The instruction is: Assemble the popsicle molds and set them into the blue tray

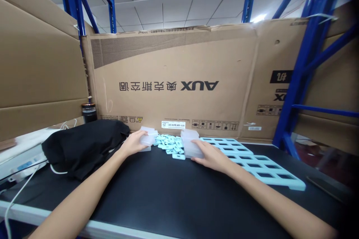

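I hold one clear box (149,137) in my left hand (134,142), a second box (190,146) in my right hand (211,154); small blue pieces (169,143) lie heaped between them.

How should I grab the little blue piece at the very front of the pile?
Try pinching the blue piece across its long edges, coming from your side: it looks flat and narrow, its near edge faces you, and the pile crowds behind it.

Left fingers (139,134), right fingers (199,143) holding translucent boxes (191,150); blue pieces (169,144) between
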### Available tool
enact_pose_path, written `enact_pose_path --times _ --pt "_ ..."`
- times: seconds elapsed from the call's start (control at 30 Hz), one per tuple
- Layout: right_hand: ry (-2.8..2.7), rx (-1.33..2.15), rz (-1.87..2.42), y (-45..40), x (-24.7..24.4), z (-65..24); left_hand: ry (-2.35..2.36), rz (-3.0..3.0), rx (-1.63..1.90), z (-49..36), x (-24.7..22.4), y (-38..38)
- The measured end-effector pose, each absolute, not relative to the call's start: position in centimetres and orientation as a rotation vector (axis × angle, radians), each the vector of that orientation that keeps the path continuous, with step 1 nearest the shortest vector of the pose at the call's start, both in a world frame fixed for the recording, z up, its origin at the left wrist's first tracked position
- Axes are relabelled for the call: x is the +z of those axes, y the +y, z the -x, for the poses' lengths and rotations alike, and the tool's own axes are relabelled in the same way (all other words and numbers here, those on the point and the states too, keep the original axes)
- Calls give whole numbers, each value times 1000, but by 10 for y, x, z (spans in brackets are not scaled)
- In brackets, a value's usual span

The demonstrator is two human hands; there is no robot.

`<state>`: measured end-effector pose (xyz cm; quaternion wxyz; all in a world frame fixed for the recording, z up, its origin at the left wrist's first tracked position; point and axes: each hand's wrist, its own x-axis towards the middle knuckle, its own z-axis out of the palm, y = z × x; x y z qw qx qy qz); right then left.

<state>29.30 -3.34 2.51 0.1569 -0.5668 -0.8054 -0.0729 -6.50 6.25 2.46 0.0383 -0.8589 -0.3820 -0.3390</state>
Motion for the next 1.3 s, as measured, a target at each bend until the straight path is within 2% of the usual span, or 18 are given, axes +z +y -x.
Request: enact_pose_path --times 0.17,0.43,0.73,0.93,1.07,1.17,1.3 --pt "-2297 -148 1636 -35 29 -293 -1139 2678 -1063 69 23 67" --pt "-2292 -119 1576 -31 29 -298 -1057 2883 -896 78 32 61" --pt "-2335 -90 1660 -37 36 -294 -1261 2644 -942 51 26 48" --pt "-2302 -351 1495 -45 31 -273 -1323 2580 -1023 1 13 32" --pt "-2375 -480 1378 -42 26 -244 -1247 2695 -923 -19 16 22" --pt "-2441 -506 1392 -32 21 -219 -1177 2758 -898 -7 32 24" --pt "-2440 -512 1447 -18 17 -193 -1370 2650 -1010 37 43 49"
